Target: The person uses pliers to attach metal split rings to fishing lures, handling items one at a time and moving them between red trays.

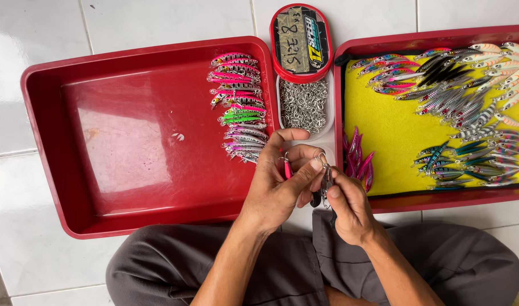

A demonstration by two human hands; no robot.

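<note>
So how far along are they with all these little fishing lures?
Looks under halfway. A short row of finished lures lies in the left tray. The left hand holds a pink lure; the right hand works pliers. Many more lures wait on the yellow mat.

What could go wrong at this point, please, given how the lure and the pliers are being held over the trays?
The left hand pinches a small pink lure by fingertips only; it could slip and fall between the red trays. The pliers in the right hand work very close to the left fingers, so a slip might nip or prick them. The open tub of metal rings sits just beyond both hands and could be knocked.
</note>
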